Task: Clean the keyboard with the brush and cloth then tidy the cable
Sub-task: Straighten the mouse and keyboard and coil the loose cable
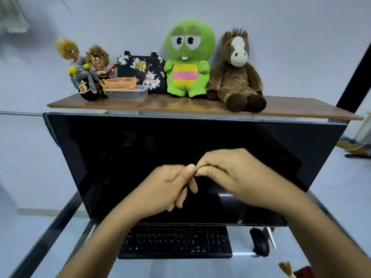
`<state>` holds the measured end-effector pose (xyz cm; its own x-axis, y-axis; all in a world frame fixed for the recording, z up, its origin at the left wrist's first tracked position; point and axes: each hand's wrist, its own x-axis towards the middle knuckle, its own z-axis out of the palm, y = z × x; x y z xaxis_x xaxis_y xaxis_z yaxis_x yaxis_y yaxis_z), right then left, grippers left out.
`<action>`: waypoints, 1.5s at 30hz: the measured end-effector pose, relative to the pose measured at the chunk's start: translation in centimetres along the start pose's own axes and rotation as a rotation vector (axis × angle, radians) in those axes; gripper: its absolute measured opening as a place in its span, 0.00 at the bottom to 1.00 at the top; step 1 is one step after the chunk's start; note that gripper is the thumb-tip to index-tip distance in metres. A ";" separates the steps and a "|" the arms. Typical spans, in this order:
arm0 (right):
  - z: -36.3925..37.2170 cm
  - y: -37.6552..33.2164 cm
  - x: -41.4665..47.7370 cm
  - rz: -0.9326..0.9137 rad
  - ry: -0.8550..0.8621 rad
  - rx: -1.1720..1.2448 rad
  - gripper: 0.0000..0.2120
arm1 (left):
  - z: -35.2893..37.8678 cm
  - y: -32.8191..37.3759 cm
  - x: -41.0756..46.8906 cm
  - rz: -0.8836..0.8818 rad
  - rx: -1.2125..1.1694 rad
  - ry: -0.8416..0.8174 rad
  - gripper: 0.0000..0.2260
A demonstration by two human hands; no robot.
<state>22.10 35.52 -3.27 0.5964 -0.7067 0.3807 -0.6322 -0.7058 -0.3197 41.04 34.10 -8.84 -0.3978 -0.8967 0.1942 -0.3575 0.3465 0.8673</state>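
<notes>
Two bare hands are raised together in front of a large dark monitor (pixel 180 157), seen from a camera on the person's head. The left hand (pixel 170 187) and the right hand (pixel 226 173) meet at the fingertips, both pinched closed on a thin dark strand, probably the cable (pixel 193 176), of which only a short piece shows between them. The grip of each hand is tight, thumb against fingers, with the left hand's lower fingers curled loosely downward. Below the hands, near the viewer, a black keyboard (pixel 174 242) lies flat on the glass worktop (pixel 60 227), just in front of the monitor's lower edge. A black mouse (pixel 259 242) sits just right of the keyboard, with a slim white stick-like item (pixel 272 239) beside it. At the near right edge a tuft of tan bristles, likely the brush (pixel 286 267), is partly cut off by the frame. Above the monitor, on a wooden shelf (pixel 291 111), stand two cartoon dolls (pixel 88 67), an orange basket (pixel 121 83) on a clear plastic box (pixel 126 94), a floral black handbag (pixel 140 71), a green plush creature (pixel 187 59) and a brown plush horse (pixel 236 71).
</notes>
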 end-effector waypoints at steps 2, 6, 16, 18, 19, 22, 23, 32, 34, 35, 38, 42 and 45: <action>-1.4 0.8 0.2 0.008 0.086 0.090 0.06 | 0.9 0.2 -1.5 -0.052 -0.437 -0.177 0.26; 0.4 1.6 0.8 0.094 0.197 0.321 0.08 | 1.5 1.4 -2.7 0.057 -1.051 -0.391 0.21; 6.5 -0.6 -1.1 0.327 -0.173 0.391 0.10 | 0.4 0.2 -1.1 0.026 -1.153 0.118 0.22; 6.3 -0.8 -1.1 0.357 -0.120 0.427 0.09 | 0.8 -0.1 -0.9 0.019 -1.149 0.203 0.22; 6.2 -0.9 -1.1 0.369 -0.081 0.428 0.08 | 1.1 -0.2 -0.8 0.026 -1.121 0.238 0.22; 5.8 -1.1 -1.4 0.366 0.070 0.408 0.04 | 2.0 -0.4 -0.6 0.064 -0.944 0.354 0.21; 5.5 -1.1 -1.5 0.353 0.110 0.419 0.03 | 2.2 -0.4 -0.6 0.062 -0.898 0.377 0.20; 5.2 2.1 -1.5 0.341 0.196 0.550 0.17 | 2.1 0.6 -1.2 -0.066 -1.183 0.231 0.21; 5.7 2.5 -1.5 0.369 0.218 0.572 0.22 | 2.1 0.9 -1.2 -0.084 -1.176 0.200 0.21; 5.8 2.6 -1.4 0.370 0.236 0.560 0.23 | 2.1 1.0 -1.3 -0.096 -1.160 0.181 0.21; 5.5 2.7 -0.8 0.311 0.256 0.508 0.27 | 2.1 1.1 -1.4 -0.144 -1.118 0.073 0.22; 4.4 2.7 -0.1 0.229 0.114 0.542 0.21 | 1.8 1.5 -1.4 -0.122 -1.086 -0.055 0.20; 5.0 2.4 -0.2 0.225 0.064 0.707 0.15 | 1.6 1.5 -1.0 -0.069 -1.089 0.040 0.21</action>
<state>22.94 33.66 -8.45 0.4461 -0.8490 0.2833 -0.2538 -0.4235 -0.8696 39.53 35.94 -8.45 -0.3707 -0.9200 0.1274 0.5697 -0.1169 0.8135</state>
